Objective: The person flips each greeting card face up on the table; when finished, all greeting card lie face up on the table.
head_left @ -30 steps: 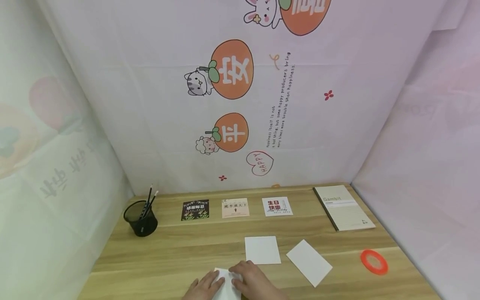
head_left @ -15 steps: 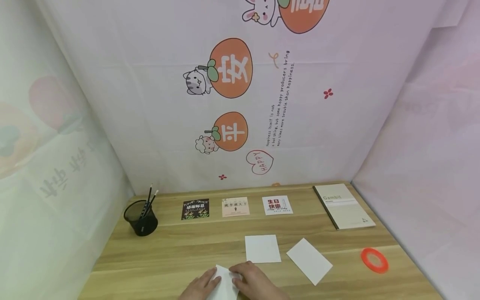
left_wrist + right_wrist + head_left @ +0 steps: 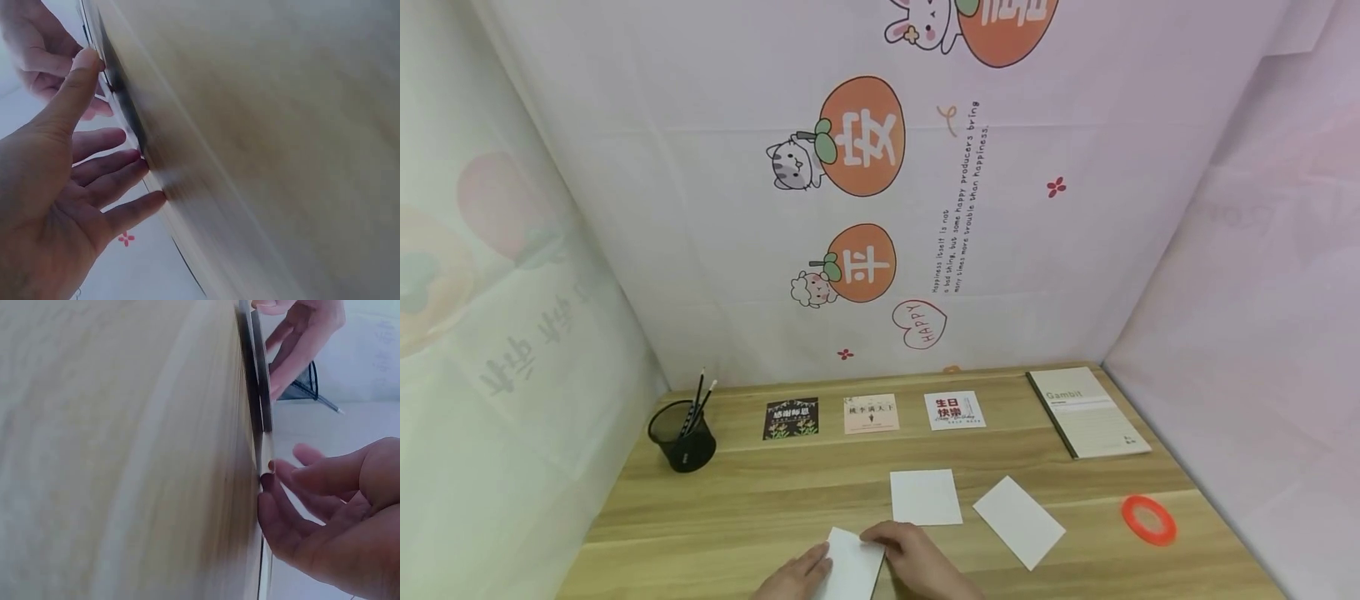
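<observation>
Hands are both on a plain white paper sheet (image 3: 852, 568) at the near edge of the table, lying a bit askew with its lower end cut off by the frame. Left hand (image 3: 795, 577) rests on its left side, fingers pretty loose and spread apart, not clamped on anything. Right hand (image 3: 917, 560) has its fingers bent over the top right corner; can't tell if they're actually pinching it, since the wrist views only catch it edge-on. Just past the right hand there's a blank white square card (image 3: 927, 497), and right of that a blank white rectangular card (image 3: 1018, 523) turned diagonally. Further right sits a flat red ring (image 3: 1148, 521), with a cream notebook with a dark spine (image 3: 1093, 417) behind it. Along the back you get three small printed cards in a row: black (image 3: 791, 419), pale pink (image 3: 871, 415) and white with red characters (image 3: 954, 411). Back left is a black mesh pencil cup (image 3: 683, 450) with pencils (image 3: 698, 404) leaning in it. All of it's on a wood-grain table (image 3: 737, 517), and white fabric with orange fruit cartoons (image 3: 1037, 275) hangs behind.
</observation>
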`<state>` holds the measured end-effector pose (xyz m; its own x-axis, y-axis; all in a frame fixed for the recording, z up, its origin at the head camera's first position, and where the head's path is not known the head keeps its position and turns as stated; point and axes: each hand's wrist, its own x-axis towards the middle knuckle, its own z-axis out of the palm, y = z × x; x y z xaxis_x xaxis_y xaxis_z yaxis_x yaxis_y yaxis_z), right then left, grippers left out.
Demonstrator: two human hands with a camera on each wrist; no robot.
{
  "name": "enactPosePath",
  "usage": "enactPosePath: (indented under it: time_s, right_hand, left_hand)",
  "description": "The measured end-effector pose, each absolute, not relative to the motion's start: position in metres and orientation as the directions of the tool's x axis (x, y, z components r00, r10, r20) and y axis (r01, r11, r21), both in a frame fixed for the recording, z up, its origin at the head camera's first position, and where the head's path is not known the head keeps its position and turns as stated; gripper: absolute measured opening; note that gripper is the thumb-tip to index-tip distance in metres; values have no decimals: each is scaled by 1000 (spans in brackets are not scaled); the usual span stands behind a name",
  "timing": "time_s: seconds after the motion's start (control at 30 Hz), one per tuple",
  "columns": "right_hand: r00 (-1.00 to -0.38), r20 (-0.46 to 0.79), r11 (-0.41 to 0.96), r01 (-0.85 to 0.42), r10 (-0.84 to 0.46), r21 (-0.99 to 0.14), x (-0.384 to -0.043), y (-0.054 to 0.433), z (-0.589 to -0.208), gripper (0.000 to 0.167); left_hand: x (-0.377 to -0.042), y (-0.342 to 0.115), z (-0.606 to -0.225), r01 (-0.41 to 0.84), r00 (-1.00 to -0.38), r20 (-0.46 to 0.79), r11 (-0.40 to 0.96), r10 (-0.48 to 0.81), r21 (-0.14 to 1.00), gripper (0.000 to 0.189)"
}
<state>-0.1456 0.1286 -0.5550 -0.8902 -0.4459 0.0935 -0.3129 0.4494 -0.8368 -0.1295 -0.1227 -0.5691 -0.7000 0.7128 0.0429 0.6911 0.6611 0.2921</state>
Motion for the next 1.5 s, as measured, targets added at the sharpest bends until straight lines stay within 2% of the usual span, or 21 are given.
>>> enactPosePath:
  time_s: [0.13, 0.3, 0.4, 0.6, 0.8, 0.97, 1.23, 1.5]
  right_hand:
    - [-888, 95, 430, -309, -450, -848, -148, 133, -558, 46]
    - [-892, 120, 473, -340, -435, -813, -149, 135, -560, 41]
    - [-897, 142, 488, -355, -419, -797, -150, 136, -561, 37]
    - [-909, 101, 449, -293, -403, -844, -152, 138, -561, 31]
    - [-897, 99, 440, -305, -432, -845, -152, 140, -559, 34]
    - [-892, 130, 420, -327, -434, -847, -152, 141, -558, 32]
    - [-899, 173, 360, -329, -402, -873, -152, 142, -560, 19]
    - [-889, 232, 316, -369, -396, -874, -151, 142, -559, 13]
  left_hand:
    - [-128, -125, -565, 665, -715, 9, 676, 699, 317, 84]
    - [-128, -129, -563, 657, -730, 58, 677, 681, 331, 77]
    - [-129, -131, -561, 624, -750, 31, 692, 660, 364, 73]
    - [-130, -136, -558, 554, -778, -32, 710, 627, 435, 67]
    - [-129, -139, -553, 500, -794, -70, 715, 604, 489, 69]
    - [-126, -142, -553, 504, -804, -40, 716, 593, 483, 68]
    - [-128, -148, -558, 568, -767, 8, 673, 642, 474, 55]
    - [-131, -149, -557, 623, -740, 81, 635, 668, 456, 28]
